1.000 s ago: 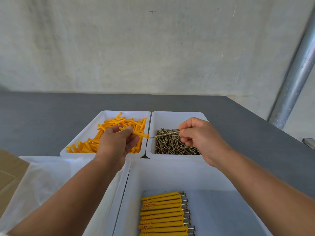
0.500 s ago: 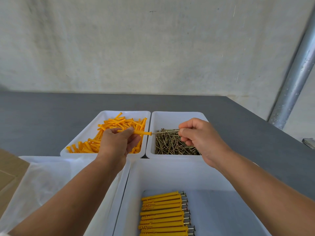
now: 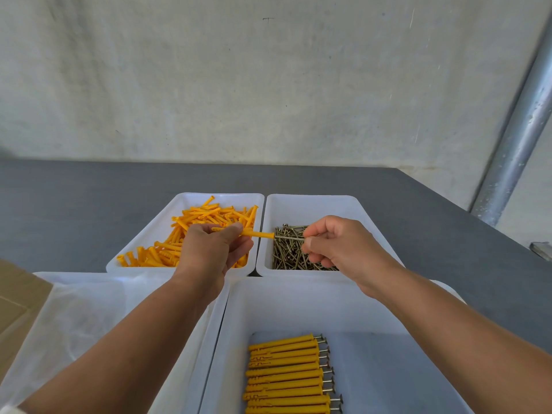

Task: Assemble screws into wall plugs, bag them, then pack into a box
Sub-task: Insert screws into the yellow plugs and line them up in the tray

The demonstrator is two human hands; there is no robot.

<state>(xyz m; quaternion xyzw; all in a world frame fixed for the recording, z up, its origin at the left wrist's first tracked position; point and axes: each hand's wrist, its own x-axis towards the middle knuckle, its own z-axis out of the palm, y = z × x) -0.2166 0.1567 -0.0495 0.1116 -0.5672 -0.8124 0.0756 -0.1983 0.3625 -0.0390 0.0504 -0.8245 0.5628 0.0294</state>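
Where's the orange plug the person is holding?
Mid-frame in the head view, the orange plug is pinched in the left hand over the plug tray's right rim, tip meeting the right hand's screw.

Cardboard box (image 3: pixel 18 297) partly beyond left edge

L hand (image 3: pixel 213 252) curled, thumb+fingers pinching; R hand (image 3: pixel 340 249) pinching w/ thumb+forefinger; both forearms extended fwd.

No text, label, brand or no. could be read anywhere in view.
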